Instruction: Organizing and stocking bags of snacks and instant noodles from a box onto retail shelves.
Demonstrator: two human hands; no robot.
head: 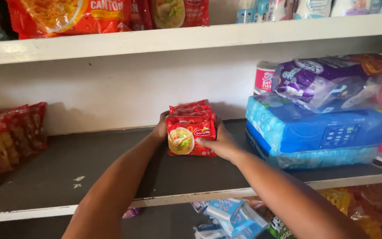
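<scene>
Head view looks down at a dark shelf (67, 172) with a white front edge, backed by a pale wall. Both hands meet at a row of red noodle packets (191, 128) standing upright on their edges, one behind another, near the middle of the shelf and running back toward the wall. The left hand (161, 128) lies flat against the left side of the row, fingers curled round the packets' edge. The right hand (219, 142) presses on the right side, its thumb laid across the front packet's face, so the row is squeezed between the two hands. The front packet shows a picture of a bowl of noodles.

At the shelf's right end, just beside the right hand, lies a blue plastic-wrapped pack (319, 137), with a purple and white wrapped pack (328, 79) resting on top of it and a small pink-and-white roll (264, 77) behind, against the wall. At the left end of the shelf a group of red and orange packets (9, 137) leans together, well apart from the hands. The upper shelf (200, 37) carries more red packets (76, 15) on the left and pale packages (297, 9) on the right. Below the front edge, blue and white packs (231, 217) lie on a lower level.
</scene>
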